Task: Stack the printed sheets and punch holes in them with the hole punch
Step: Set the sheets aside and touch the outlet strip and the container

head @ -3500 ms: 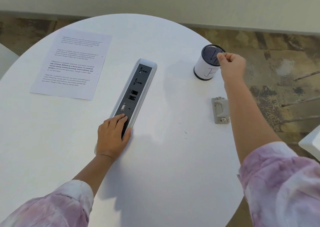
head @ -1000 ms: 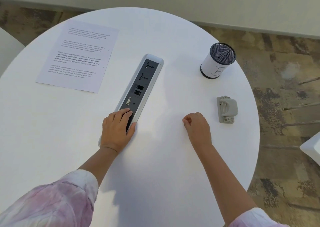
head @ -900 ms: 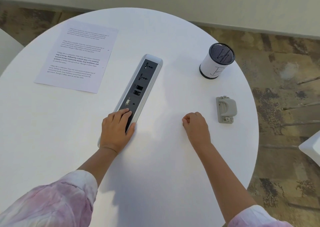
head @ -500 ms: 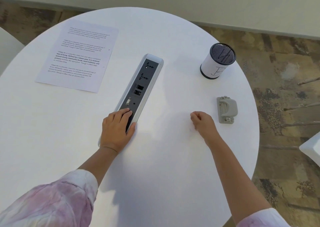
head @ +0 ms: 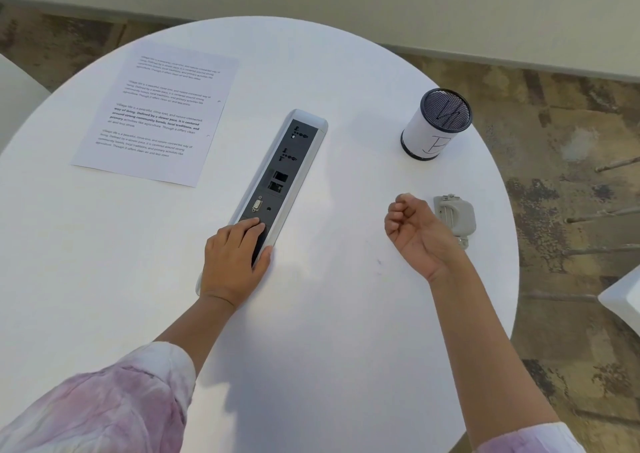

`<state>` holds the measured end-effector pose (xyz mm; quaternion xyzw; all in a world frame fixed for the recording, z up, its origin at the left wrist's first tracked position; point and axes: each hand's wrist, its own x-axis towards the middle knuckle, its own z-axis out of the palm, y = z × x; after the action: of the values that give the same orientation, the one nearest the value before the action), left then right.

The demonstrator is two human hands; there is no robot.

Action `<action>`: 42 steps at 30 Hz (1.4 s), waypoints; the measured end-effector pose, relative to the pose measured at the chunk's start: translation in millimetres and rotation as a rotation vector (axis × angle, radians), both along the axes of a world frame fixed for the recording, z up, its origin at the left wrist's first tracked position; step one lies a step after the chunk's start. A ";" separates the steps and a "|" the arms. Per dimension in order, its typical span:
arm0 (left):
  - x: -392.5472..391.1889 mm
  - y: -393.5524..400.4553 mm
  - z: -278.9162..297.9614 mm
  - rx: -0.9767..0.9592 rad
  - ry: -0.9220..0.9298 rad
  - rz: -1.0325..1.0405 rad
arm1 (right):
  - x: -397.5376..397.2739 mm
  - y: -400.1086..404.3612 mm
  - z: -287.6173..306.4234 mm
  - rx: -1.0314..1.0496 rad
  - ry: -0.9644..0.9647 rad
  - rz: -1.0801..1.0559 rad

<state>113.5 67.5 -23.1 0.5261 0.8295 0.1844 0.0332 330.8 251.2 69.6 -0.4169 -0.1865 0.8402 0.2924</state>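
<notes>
Our right hand sits curled in a loose fist, empty, touching the hole punch at mid-right. We'd open the fingers and take it by its sides. Left hand lies flat and open on the socket strip. Printed sheets wait upper left on the tabletop. Half a second back, that fist was further left.

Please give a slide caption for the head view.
Loosely curled right hand beside grey hole punch; left hand on power strip.
</notes>
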 end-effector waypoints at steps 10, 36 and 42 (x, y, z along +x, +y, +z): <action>0.0 0.1 0.2 -0.014 -0.021 -0.001 | -17.6 91.7 66.1 0.651 -0.710 -0.117; -0.2 0.4 0.1 0.004 -0.001 -0.005 | -11.3 60.3 10.3 1.286 -1.165 0.576; -1.0 -0.2 -0.3 -0.004 0.003 -0.013 | 4.5 1.8 -33.7 1.199 -1.174 0.909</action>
<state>112.5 67.3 -23.5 0.5317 0.8265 0.1817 0.0340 335.3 253.0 35.8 -0.4407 -0.8471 0.2946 -0.0372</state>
